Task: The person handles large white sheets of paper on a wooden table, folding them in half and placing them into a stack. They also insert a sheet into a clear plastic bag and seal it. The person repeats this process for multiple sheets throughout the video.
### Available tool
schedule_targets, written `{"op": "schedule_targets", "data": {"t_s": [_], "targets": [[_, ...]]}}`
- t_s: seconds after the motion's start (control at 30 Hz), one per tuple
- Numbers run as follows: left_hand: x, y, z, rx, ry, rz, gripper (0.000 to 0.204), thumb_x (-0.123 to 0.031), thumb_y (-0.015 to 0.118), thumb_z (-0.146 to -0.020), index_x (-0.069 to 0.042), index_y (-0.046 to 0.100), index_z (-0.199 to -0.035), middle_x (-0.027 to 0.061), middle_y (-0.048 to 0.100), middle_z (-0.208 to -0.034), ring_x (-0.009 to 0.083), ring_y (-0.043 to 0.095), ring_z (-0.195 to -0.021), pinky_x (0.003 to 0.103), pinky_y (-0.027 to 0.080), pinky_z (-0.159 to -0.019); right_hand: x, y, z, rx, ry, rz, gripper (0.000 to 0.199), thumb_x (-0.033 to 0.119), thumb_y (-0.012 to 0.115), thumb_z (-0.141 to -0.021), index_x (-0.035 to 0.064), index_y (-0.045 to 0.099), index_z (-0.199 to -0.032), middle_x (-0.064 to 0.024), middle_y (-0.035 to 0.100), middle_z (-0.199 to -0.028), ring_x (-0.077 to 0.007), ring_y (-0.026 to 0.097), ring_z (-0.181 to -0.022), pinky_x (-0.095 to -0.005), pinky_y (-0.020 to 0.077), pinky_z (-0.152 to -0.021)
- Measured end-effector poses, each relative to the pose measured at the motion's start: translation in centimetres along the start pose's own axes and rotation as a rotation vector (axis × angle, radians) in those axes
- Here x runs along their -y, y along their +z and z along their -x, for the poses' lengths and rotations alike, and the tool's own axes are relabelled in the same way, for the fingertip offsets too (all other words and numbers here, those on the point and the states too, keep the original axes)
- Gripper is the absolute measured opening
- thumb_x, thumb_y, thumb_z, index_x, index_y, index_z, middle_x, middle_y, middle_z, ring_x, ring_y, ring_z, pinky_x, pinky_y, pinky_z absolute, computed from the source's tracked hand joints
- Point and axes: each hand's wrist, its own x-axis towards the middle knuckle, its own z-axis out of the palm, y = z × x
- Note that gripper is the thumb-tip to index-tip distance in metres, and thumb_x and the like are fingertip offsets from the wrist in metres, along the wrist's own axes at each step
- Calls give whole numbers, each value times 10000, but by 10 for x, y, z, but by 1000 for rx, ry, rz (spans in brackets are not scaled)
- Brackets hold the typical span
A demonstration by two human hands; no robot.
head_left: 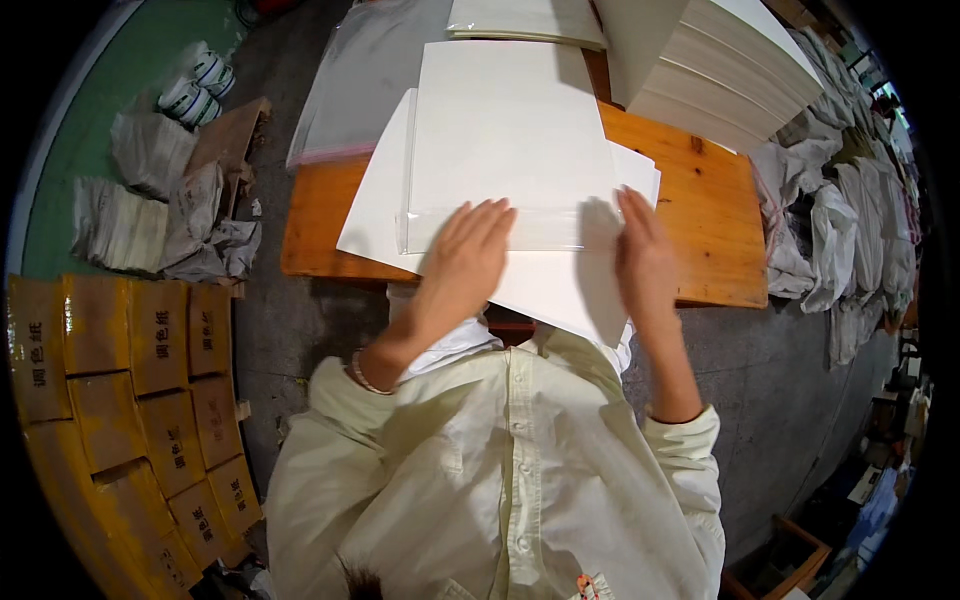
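Two bare hands at work over a clear plastic sleeve (pixel 560 232) w/ a white paper pack (pixel 510 130) inside, ctr. of the wooden bench (pixel 720 235). L hand (pixel 465 260) lies palm down at the sleeve's lower L part, fingers extended & close together, tips on the plastic near the pack's lower edge. R hand (pixel 646 255) is by the lower R corner, turned edge-on, a bit blurred; fingers look close together, but can't tell if they pinch the sleeve or just touch its side.

Pack + sleeve rest on loose white sheets (pixel 375 215), which lie askew & stick out L, R & over the bench's near edge. Beyond, upper L: pile of clear plastic bags (pixel 370 80). At top ctr., another wrapped paper pack (pixel 525 18); to its R, a tall stack of white sheets (pixel 720 90).

L of bench, on the floor side: brown cartons (pixel 100 325) w/ yellowish tape, stacked; above them, plastic-wrapped bundles (pixel 120 225) & white tubs (pixel 190 100). Far R: crumpled whitish plastic bags (pixel 830 235). Person wears pale button shirt (pixel 450 470), bracelet (pixel 370 374) on L wrist.
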Motion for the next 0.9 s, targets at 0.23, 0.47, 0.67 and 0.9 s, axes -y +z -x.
{"op": "schedule_targets", "data": {"t_s": [0.23, 0.47, 0.67, 0.9], "targets": [[-15, 6, 2, 155, -141, -22, 549, -270, 469, -902, -75, 341, -1399, 163, 305, -1454, 299, 275, -1355, 423, 194, -1111, 30, 37, 9, 297, -119, -72, 513, 340, 416, -944, 3, 419, -1331, -184, 372, -1411, -305, 346, -1315, -405, 236, -1095], [13, -19, 32, 62, -287, -97, 641, -339, 558, -882, -27, 333, -1394, 179, 333, -1439, 332, 308, -1337, 427, 263, -1089, 15, 28, 17, 291, 27, 40, 566, 386, 446, -936, 13, 389, -1357, -168, 344, -1435, -293, 316, -1337, -405, 210, -1108], [17, -16, 42, 5, -373, -115, 657, -327, 577, -881, 23, 331, -1379, 203, 337, -1430, 347, 310, -1334, 431, 291, -1074, 5, 29, 24, 285, 72, 99, 579, 378, 458, -935, -2, 371, -1364, -163, 348, -1435, -286, 309, -1343, -453, 174, -1112], [35, -28, 41, -93, -617, 672, 656, -265, 519, -918, 98, 237, -1386, 253, 235, -1460, 336, 231, -1368, 387, 189, -1118, -3, 29, 23, 246, 178, 174, 549, 386, 460, -934, 27, 416, -1347, -243, 342, -1410, -368, 282, -1340, -482, 146, -1109]]}}
